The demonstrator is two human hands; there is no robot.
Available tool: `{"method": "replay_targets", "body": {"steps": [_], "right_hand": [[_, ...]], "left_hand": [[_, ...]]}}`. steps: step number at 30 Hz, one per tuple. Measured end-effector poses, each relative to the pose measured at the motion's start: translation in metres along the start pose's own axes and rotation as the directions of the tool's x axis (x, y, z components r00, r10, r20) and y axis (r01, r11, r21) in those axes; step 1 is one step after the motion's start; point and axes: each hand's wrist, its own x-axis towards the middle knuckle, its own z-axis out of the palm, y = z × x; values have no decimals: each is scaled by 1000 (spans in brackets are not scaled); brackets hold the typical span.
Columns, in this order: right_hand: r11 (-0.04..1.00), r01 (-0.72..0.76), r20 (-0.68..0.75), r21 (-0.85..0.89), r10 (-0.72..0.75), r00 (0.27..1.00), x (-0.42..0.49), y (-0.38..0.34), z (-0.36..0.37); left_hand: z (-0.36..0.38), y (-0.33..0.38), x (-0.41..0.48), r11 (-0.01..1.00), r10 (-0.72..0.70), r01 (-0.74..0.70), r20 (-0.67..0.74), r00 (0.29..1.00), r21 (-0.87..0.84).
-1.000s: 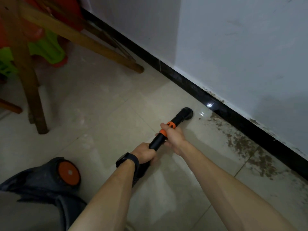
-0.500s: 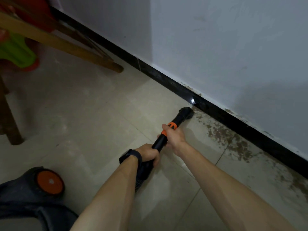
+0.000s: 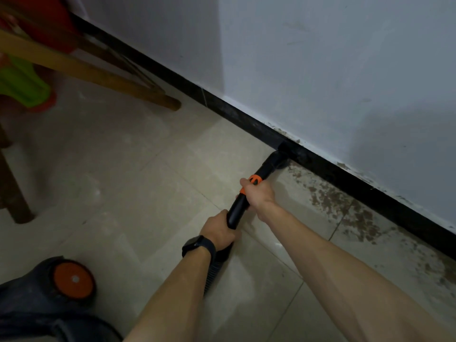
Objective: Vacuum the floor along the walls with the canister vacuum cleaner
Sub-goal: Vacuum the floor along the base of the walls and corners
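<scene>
**Edge pass at the skirting board.** The fingers of my right hand [image 3: 259, 193] were clamped round the vacuum wand [image 3: 237, 211] just behind its orange collar [image 3: 254, 179]. Those of my left hand [image 3: 219, 230] were wrapped round the wand's rear end, where the ribbed hose [image 3: 212, 272] joined it. A dark watch [image 3: 198, 246] sat on the left wrist.

The wand ran from the hands to the black skirting board [image 3: 370, 196], with the nozzle [image 3: 276, 160] low on the floor [image 3: 148, 169] at the board's foot. A brown dirt patch [image 3: 357, 218] lay along the skirting board, just beside the nozzle on its right. The canister [image 3: 37, 304], with its orange wheel [image 3: 74, 278], stood well apart from the skirting board, beyond my left arm.

I judged the wall-edge pass to be under way, with that dirt not yet taken up. The next move called for sliding the nozzle along the skirting board into the patch, mouth flat to the tile, and for enough slack in the hose.

The nozzle was black against the black board, so I could not tell whether the two touched. The right fingertips were hidden behind the wand, and the hose vanished under my left forearm. The canister was cut off by the frame edge. A wooden leg [image 3: 103, 75] and a green plastic item [image 3: 22, 82] farther along the skirting board were also cut off.
</scene>
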Motion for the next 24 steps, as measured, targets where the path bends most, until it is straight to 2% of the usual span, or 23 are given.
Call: {"method": "replay_targets", "body": {"steps": [4, 10, 17, 24], "right_hand": [[979, 59, -8, -193, -61, 998, -1, -2, 1], [941, 91, -28, -326, -105, 994, -1, -1, -4], [935, 41, -95, -352, -79, 992, -10, 14, -25], [953, 31, -141, -301, -76, 987, -19, 30, -49]], "left_hand": [[4, -7, 6, 998, -32, 35, 61, 998, -43], [2, 1, 11, 974, -79, 126, 239, 968, -189], [9, 10, 7, 979, -125, 179, 406, 905, -97], [17, 24, 0, 985, -140, 170, 498, 856, -16]]}}
